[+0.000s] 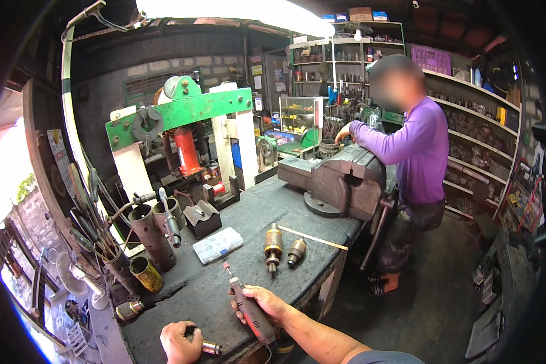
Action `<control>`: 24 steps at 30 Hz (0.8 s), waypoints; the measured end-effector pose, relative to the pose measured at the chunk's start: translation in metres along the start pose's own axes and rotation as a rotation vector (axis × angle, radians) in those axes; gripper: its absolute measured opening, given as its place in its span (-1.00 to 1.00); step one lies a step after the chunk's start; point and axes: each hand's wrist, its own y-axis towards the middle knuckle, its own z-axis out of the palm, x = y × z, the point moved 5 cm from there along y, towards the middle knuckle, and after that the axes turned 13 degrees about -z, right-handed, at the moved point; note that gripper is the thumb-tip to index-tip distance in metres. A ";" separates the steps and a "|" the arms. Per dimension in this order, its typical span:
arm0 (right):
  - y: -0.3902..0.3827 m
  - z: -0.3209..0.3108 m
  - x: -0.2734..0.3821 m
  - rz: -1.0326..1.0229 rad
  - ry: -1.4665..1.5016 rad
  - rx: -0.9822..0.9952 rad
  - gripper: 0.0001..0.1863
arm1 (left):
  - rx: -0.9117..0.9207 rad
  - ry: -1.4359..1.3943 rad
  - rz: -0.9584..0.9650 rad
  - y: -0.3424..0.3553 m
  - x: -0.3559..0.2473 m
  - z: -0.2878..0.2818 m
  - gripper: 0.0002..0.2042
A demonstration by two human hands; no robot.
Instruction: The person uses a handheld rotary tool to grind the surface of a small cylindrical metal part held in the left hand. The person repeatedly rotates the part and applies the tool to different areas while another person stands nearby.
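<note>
My right hand (268, 303) is wrapped round a dark grey and red rotary tool (256, 316), whose small reddish tip points away over the bench. A cord runs from the tool's near end. My left hand (181, 344), at the bench's near edge, has its fingers curled round a short shiny metal cylinder (211, 347), which sticks out on the right. The two hands are apart, and the tool's tip touches nothing. Beyond them lie a motor armature (273, 242) with copper and a toothed shaft, and a smaller metal gear piece (296, 252).
A thin yellowish strip (314, 237) and a clear-lidded plastic case (218, 245) lie on the dark workbench (258, 212). Upright tool-filled metal tubes (152, 239) stand left. A large vise (346, 185) is at the far right, where a person in purple (420, 145) leans. Behind stands a green press (182, 112).
</note>
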 end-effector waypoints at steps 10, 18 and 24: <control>0.000 0.007 0.001 0.009 -0.057 0.036 -0.44 | -0.010 -0.002 0.025 -0.001 0.001 0.000 -0.88; 0.000 0.010 0.002 -0.003 -0.095 0.058 -0.45 | 0.006 -0.002 0.009 -0.001 0.004 0.001 -0.87; -0.001 0.009 0.003 0.006 -0.095 0.073 -0.49 | 0.005 -0.008 0.007 0.000 0.007 0.002 -0.86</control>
